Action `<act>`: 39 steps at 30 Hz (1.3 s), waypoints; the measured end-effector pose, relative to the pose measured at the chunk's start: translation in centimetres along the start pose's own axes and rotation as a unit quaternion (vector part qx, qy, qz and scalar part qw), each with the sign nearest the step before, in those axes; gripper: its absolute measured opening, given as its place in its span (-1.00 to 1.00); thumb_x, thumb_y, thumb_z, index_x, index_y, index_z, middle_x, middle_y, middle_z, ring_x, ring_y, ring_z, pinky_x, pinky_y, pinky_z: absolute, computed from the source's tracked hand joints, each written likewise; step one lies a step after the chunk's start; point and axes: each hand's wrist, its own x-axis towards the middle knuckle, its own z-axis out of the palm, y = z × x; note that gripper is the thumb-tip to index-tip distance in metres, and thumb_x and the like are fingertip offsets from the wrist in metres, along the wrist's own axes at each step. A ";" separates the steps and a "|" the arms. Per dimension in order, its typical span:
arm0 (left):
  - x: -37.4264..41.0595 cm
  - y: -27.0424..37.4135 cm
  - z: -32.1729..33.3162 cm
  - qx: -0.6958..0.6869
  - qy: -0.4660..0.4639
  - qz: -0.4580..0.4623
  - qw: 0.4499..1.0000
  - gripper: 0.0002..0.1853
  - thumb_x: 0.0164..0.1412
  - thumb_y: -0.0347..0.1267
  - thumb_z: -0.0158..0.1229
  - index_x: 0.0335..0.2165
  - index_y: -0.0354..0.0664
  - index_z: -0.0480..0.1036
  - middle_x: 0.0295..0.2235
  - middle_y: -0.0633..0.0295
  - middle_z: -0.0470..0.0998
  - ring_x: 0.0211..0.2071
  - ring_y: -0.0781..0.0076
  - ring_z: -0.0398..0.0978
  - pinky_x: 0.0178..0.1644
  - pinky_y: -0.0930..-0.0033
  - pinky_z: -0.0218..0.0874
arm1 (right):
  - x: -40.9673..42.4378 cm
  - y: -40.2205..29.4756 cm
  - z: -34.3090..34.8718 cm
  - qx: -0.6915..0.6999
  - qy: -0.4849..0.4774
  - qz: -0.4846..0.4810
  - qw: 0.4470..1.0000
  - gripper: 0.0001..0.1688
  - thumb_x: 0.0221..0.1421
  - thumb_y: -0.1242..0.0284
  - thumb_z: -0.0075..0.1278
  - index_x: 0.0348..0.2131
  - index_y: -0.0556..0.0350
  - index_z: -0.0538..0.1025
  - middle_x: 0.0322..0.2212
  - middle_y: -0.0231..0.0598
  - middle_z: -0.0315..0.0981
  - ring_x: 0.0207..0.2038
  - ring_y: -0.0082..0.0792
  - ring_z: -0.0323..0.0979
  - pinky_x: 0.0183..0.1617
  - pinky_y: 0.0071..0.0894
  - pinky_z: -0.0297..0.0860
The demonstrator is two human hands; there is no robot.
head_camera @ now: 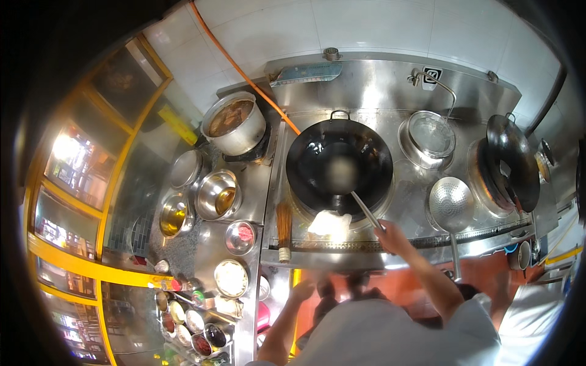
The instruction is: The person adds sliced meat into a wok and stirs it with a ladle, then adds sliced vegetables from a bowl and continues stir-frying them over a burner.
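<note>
My right hand [392, 236] grips the handle of a metal ladle [365, 210], whose blurred bowl is over the inside of a large black wok [311, 176]. The wok sits on the left burner of a stainless steel range [409, 201]. A white cloth [330, 224] lies against the wok's near rim. My left hand [303, 291] hangs low, in front of the range and left of my body, touching nothing that I can make out; its fingers are blurred. Left of the cloth lies a bamboo wok brush [284, 228].
A perforated skimmer [451, 201] rests right of the wok, below a steel pot with a strainer [431, 132]. A second wok [515, 169] leans over the right burner. Leftward stand a stockpot [236, 132], oil bowls [174, 218], a bowl of meat [240, 238] and several seasoning tubs [194, 321].
</note>
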 end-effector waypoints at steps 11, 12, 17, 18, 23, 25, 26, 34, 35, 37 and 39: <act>-12.7 -17.4 19.8 -0.439 -0.033 -0.433 0.787 -0.74 0.28 -0.23 0.05 -0.13 -0.09 0.45 -0.25 0.19 0.61 -0.32 0.12 0.63 -0.32 0.17 0.42 | 2.6 1.1 1.4 0.199 0.037 0.071 0.977 -0.77 0.25 0.33 -0.05 -0.25 0.13 0.46 -0.71 -0.39 0.29 -0.79 -0.54 0.29 -0.79 -0.43 0.21; -12.7 -16.4 20.1 -0.418 -0.029 -0.426 0.802 -0.74 0.30 -0.24 0.05 -0.11 -0.08 0.45 -0.25 0.18 0.61 -0.29 0.16 0.63 -0.25 0.13 0.42 | 2.1 0.7 1.6 0.189 0.031 0.075 0.979 -0.77 0.25 0.34 -0.05 -0.24 0.13 0.47 -0.71 -0.39 0.30 -0.79 -0.54 0.30 -0.79 -0.43 0.22; -8.2 -15.9 17.8 -0.363 -0.003 -0.307 0.880 -0.80 0.21 -0.33 0.13 -0.22 -0.18 0.53 -0.42 0.19 0.60 -0.51 0.36 0.60 -0.53 0.43 0.38 | 0.5 1.0 3.4 0.123 0.051 0.064 0.989 -0.69 0.23 0.36 -0.02 -0.09 0.13 0.50 -0.67 -0.36 0.37 -0.81 -0.54 0.27 -0.80 -0.45 0.19; -7.5 -18.2 18.2 -0.286 0.068 -0.188 0.937 -0.78 0.19 -0.34 0.14 -0.22 -0.22 0.52 -0.44 0.18 0.60 -0.52 0.37 0.60 -0.52 0.41 0.39 | 0.4 1.2 3.8 0.127 0.060 0.067 0.988 -0.69 0.23 0.35 -0.03 -0.09 0.14 0.50 -0.67 -0.35 0.38 -0.81 -0.52 0.28 -0.80 -0.44 0.19; -2.4 -18.9 16.0 -0.249 0.137 -0.039 0.958 -0.65 0.15 -0.33 0.16 -0.13 -0.34 0.50 -0.43 0.13 0.60 -0.52 0.38 0.59 -0.51 0.41 0.38 | 1.8 0.7 6.6 0.125 0.123 0.037 0.984 -0.77 0.23 0.38 -0.06 -0.33 0.24 0.43 -0.72 -0.33 0.34 -0.80 -0.43 0.33 -0.81 -0.37 0.25; -1.0 -16.1 14.6 -0.280 0.099 -0.121 0.947 -0.60 0.15 -0.31 0.16 -0.09 -0.36 0.49 -0.41 0.13 0.61 -0.52 0.38 0.59 -0.51 0.42 0.37 | 3.0 0.7 7.5 0.187 0.115 0.061 0.974 -0.78 0.22 0.39 -0.05 -0.37 0.21 0.40 -0.69 -0.28 0.35 -0.76 -0.39 0.33 -0.74 -0.38 0.29; -1.3 -15.4 14.4 -0.325 0.097 -0.112 0.934 -0.57 0.16 -0.29 0.15 -0.06 -0.37 0.49 -0.39 0.10 0.62 -0.52 0.38 0.60 -0.52 0.43 0.37 | 3.3 0.2 8.4 0.270 0.108 0.091 0.952 -0.79 0.22 0.39 -0.05 -0.38 0.20 0.39 -0.68 -0.27 0.35 -0.74 -0.39 0.32 -0.72 -0.39 0.30; -6.7 -24.5 20.8 -0.253 0.087 -0.085 0.960 -0.66 0.11 -0.24 0.27 -0.22 -0.27 0.54 -0.43 0.14 0.61 -0.49 0.34 0.59 -0.50 0.36 0.38 | 5.0 -3.7 10.7 0.769 -0.077 0.256 0.581 -0.78 0.22 0.42 -0.08 -0.39 0.23 0.30 -0.56 -0.37 0.30 -0.64 -0.64 0.29 -0.65 -0.77 0.28; -7.3 -25.9 21.5 -0.089 0.049 0.013 0.995 -0.69 0.07 -0.26 0.30 -0.26 -0.24 0.54 -0.44 0.16 0.60 -0.47 0.31 0.59 -0.46 0.32 0.39 | 5.1 -4.5 11.8 0.762 -0.090 0.259 0.586 -0.77 0.22 0.41 -0.08 -0.38 0.25 0.30 -0.55 -0.38 0.30 -0.64 -0.65 0.28 -0.66 -0.78 0.27; -8.4 -29.1 20.4 0.263 -0.055 0.195 0.943 -0.76 0.01 -0.30 0.34 -0.35 -0.19 0.56 -0.46 0.21 0.59 -0.42 0.25 0.58 -0.38 0.23 0.40 | 1.8 -8.1 12.8 0.774 -0.046 0.239 0.585 -0.75 0.22 0.41 -0.07 -0.30 0.32 0.35 -0.57 -0.41 0.30 -0.69 -0.67 0.22 -0.70 -0.78 0.21; -10.1 -30.6 20.2 0.274 -0.049 0.141 0.950 -0.77 -0.04 -0.30 0.38 -0.40 -0.16 0.56 -0.46 0.22 0.58 -0.37 0.23 0.57 -0.32 0.19 0.40 | 1.3 -8.2 13.0 0.724 -0.108 0.216 0.646 -0.72 0.24 0.38 -0.09 -0.26 0.33 0.38 -0.57 -0.43 0.31 -0.69 -0.68 0.23 -0.70 -0.76 0.22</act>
